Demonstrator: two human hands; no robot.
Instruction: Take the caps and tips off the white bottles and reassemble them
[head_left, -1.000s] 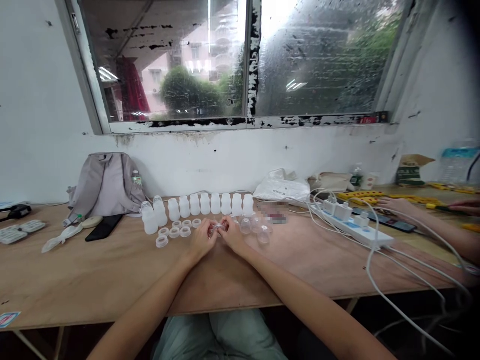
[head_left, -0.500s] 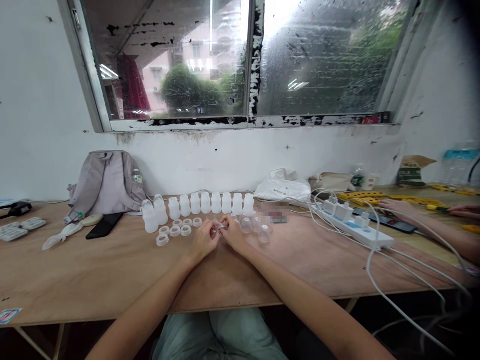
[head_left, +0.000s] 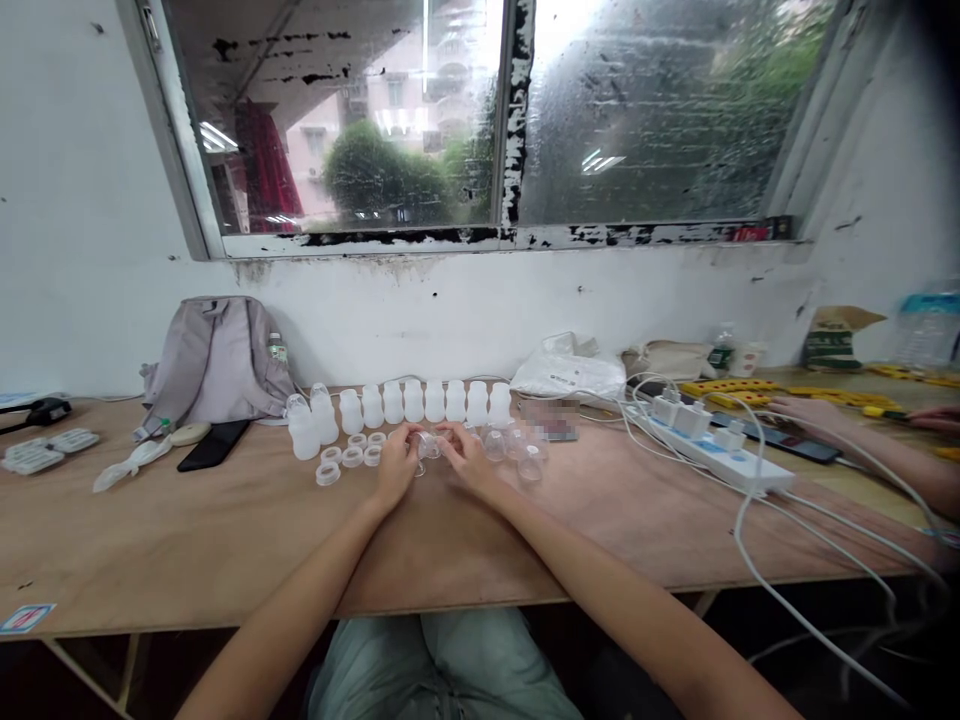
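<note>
Over the table's middle my left hand (head_left: 399,466) and my right hand (head_left: 466,462) are close together, fingers curled in. Between them is a small clear plastic piece (head_left: 427,446), perhaps a bottle part; both sets of fingertips are on it, and its exact shape is hard to make out. Left of my left hand lie several translucent collar rings (head_left: 328,472). Clear domed caps (head_left: 529,465) are grouped to the right of my right hand. Behind both hands stands a row of frosted white baby bottles (head_left: 394,402); the leftmost two have clear caps on.
A white power strip (head_left: 720,452) with chargers and loose cables lies at right, near another person's hand (head_left: 806,415). At left are a grey backpack (head_left: 221,360), a black phone (head_left: 213,446) and a white plastic bag (head_left: 131,467). Another plastic bag (head_left: 570,370) rests by the wall.
My hands have moved slightly apart, and more of the clear piece shows between them. The view has shifted a little; bottles, rings and caps stay in place.
</note>
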